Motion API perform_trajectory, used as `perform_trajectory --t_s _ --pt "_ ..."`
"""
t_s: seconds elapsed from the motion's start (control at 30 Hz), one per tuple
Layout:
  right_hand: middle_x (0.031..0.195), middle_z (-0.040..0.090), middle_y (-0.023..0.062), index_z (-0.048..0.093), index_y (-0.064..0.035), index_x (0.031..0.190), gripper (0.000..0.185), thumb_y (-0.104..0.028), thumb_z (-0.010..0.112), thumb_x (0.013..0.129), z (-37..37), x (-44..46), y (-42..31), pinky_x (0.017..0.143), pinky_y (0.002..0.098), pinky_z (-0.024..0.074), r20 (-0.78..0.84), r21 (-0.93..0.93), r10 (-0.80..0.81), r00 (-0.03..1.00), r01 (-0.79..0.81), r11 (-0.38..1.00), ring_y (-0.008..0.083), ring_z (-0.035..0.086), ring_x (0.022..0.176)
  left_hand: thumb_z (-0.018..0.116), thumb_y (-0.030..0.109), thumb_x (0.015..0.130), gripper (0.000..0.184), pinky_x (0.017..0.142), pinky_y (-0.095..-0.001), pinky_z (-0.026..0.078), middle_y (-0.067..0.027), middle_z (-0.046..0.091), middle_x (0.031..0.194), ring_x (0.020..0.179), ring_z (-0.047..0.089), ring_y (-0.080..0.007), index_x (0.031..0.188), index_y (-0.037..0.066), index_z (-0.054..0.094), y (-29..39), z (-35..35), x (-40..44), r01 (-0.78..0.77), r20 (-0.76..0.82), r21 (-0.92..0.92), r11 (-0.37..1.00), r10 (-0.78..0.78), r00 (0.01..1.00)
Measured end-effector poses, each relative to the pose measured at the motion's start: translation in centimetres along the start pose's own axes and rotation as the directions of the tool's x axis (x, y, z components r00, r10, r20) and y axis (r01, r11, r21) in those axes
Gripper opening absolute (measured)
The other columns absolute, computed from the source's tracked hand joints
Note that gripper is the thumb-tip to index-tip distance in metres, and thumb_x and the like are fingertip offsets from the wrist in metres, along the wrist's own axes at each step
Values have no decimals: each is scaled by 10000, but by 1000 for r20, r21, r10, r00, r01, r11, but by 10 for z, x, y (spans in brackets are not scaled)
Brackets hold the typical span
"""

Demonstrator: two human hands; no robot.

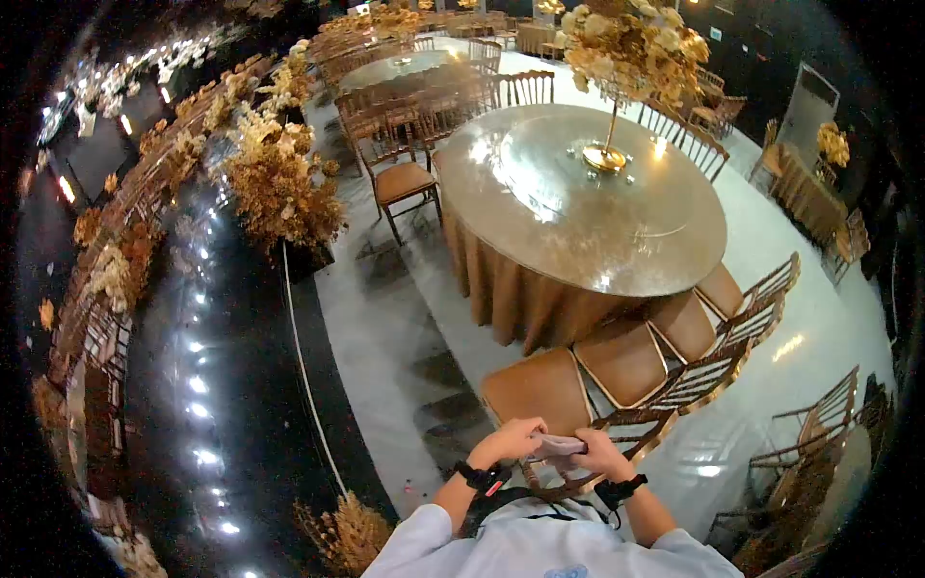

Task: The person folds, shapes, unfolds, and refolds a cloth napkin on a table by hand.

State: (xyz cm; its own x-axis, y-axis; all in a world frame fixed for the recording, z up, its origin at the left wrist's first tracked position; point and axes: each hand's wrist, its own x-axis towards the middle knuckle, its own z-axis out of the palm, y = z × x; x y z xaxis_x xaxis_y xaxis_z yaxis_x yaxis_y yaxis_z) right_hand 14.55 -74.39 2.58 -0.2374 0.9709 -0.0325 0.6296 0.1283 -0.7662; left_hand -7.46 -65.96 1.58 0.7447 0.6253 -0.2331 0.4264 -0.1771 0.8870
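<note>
My left hand (513, 439) and right hand (601, 453) grip a pale pinkish-grey folded cloth (557, 446) between closed fingers, by the near edge of a brown-padded wooden chair (540, 387); whether it touches I cannot tell. Beyond stands a round, glossy-topped table (568, 231), a gold-stemmed floral centrepiece (636, 58) toward its far edge.

Your left hand (509, 441) and right hand (603, 453) have a cloth (557, 445) between them, near the back of the nearest chair (536, 388). More chairs (621, 364) stand beside it, to the right. Past them is a table (568, 231) with flowers (636, 60) on a stand (604, 157). A walkway (255, 385) lies to your left.
</note>
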Motion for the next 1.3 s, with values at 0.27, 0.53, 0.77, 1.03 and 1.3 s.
perform_trajectory --t_s 0.27,0.53,0.77,1.03,1.3 --pt "843 582 202 577 -11 907 326 -184 674 648 -21 1 13 695 435 453 134 -97 -93 987 106 990 395 560 816 510 191 802 282 763 -430 475 -213 634 922 877 604 -376 1036 44 565 19 18 -8 129 -110 121 984 -116 987" --pt "845 560 156 577 -10 913 300 -101 678 646 -97 -70 43 679 395 460 -70 49 -286 956 290 956 351 561 805 573 158 744 275 682 -394 485 -207 621 812 763 614 -356 979 15 589 143 74 3 23 -334 268 963 70 940" --pt "977 583 161 585 -5 996 375 -14 640 624 -158 -140 80 791 382 476 -373 197 -282 884 372 907 351 577 907 567 132 722 290 734 -366 487 -205 622 888 810 614 -342 971 -15 585 248 156 29 -29 -286 320 947 126 950" --pt "1040 568 139 630 -54 1020 444 17 623 582 -215 -203 117 829 369 473 -572 122 -246 783 378 918 317 572 970 570 110 721 313 727 -346 483 -184 616 878 799 617 -300 1008 -14 580 289 228 75 -190 -184 247 950 238 954" --pt "979 522 122 618 -49 1041 484 45 627 566 -244 -267 159 774 348 472 -745 168 67 664 89 982 273 554 902 584 95 730 303 730 -327 478 -159 618 883 798 614 -251 1017 0 568 315 292 136 -267 -42 107 958 273 961"
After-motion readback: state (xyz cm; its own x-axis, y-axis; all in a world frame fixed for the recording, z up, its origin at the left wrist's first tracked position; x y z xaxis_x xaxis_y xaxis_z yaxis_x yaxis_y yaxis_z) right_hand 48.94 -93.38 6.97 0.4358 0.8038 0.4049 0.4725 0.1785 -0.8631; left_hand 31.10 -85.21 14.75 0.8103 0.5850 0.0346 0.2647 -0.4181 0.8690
